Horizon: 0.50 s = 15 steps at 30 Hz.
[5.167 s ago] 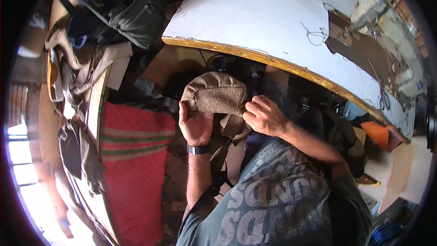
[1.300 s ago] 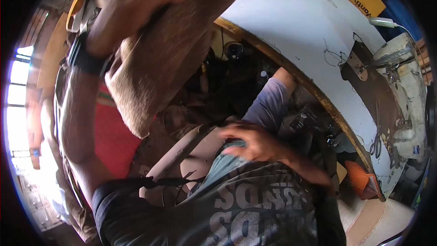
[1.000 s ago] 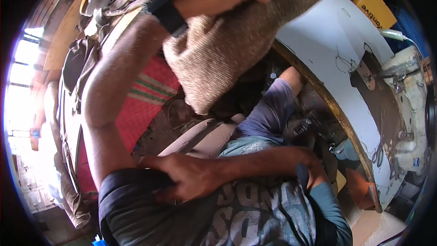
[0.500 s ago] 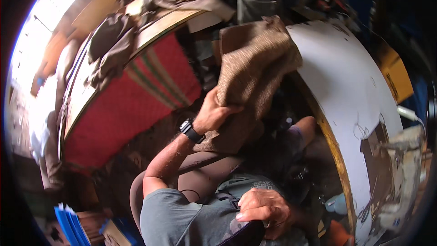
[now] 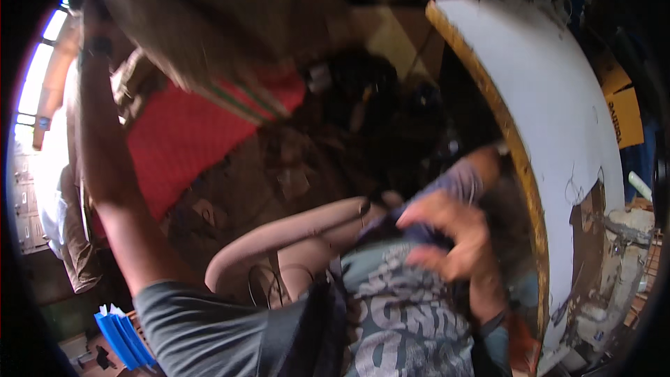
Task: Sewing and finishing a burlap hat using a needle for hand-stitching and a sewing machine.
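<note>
My left arm reaches up to the far left, with a dark watch at the wrist. The left hand (image 5: 94,1) is dim and partly lost at the rim, closed on a corner of a large brown cloth (image 5: 216,21). The cloth is spread and blurred, hanging over part of a red fabric sheet (image 5: 174,143) with green and beige stripes. In front of my chest, my right hand (image 5: 450,234) is slightly blurred. Its thumb and fingers are apart, curved, with nothing between them.
On the right stands a white tabletop (image 5: 558,112) with a rough yellow-brown edge, some loose thread lying on it. A yellow box (image 5: 622,108) is beyond it. Blue folders (image 5: 124,335) stand at lower left. Scraps (image 5: 293,180) litter the dark floor between.
My left hand has carried the brown cloth from the middle up to the far left, opening it out. The right hand has risen off my lap and moved right, its fingers parting.
</note>
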Motion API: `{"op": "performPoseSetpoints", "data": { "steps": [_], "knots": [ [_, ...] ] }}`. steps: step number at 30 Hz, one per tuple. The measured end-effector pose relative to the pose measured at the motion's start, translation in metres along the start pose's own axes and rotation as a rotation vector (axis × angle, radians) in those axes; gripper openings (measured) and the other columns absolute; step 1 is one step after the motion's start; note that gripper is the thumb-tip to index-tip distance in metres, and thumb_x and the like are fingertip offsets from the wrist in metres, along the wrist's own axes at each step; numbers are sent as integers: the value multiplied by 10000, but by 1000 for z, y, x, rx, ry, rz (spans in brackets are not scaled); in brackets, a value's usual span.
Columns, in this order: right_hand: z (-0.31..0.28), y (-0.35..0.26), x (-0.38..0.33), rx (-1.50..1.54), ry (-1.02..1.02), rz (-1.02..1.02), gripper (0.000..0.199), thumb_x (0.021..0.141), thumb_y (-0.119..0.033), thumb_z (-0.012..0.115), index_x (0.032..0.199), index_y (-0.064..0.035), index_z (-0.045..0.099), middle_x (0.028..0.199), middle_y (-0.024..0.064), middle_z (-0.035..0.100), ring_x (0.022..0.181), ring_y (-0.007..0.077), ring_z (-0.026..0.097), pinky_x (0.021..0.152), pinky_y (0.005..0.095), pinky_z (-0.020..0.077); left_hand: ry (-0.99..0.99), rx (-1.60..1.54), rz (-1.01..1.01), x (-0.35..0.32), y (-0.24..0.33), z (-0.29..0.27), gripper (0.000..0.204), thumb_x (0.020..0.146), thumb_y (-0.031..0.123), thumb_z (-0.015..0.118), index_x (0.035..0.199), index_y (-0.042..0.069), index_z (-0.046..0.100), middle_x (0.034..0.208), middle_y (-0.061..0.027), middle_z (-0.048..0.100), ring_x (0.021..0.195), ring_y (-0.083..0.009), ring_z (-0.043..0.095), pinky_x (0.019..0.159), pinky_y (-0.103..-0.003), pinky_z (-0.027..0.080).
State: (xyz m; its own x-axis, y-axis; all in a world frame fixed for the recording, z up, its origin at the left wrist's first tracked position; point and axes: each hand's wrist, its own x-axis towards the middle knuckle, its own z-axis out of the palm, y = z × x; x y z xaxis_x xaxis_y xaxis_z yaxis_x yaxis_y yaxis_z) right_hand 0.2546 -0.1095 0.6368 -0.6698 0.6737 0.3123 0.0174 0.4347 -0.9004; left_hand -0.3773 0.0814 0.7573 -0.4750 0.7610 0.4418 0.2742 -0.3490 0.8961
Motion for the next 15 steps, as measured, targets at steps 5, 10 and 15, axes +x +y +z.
{"op": "performPoseSetpoints", "data": {
  "steps": [5,10,15],
  "knots": [
    [-70,-15,-21,-606,481,98,364,900,-148,712,1200,43,632,1086,136,672,1071,273,627,991,411,479,-12,886,538,-12,-54,28,365,972,202,634,1275,1,609,1102,-155,685,962,-255,646,815,-395,520],
    [-135,5,-38,-1246,429,486,544,867,-109,734,1384,-42,581,1431,164,547,1312,336,511,1107,455,409,-328,419,259,-262,-170,185,326,887,92,733,1196,28,654,1192,-147,664,1146,-314,613,980,-411,482],
    [-158,56,-33,-1138,264,548,783,885,-515,652,1509,-86,451,1572,170,388,1458,359,360,1207,491,277,-883,-230,-838,-463,-422,158,229,940,151,669,1128,21,654,1120,-118,689,1006,-241,670,820,-383,543]
  ]
}}
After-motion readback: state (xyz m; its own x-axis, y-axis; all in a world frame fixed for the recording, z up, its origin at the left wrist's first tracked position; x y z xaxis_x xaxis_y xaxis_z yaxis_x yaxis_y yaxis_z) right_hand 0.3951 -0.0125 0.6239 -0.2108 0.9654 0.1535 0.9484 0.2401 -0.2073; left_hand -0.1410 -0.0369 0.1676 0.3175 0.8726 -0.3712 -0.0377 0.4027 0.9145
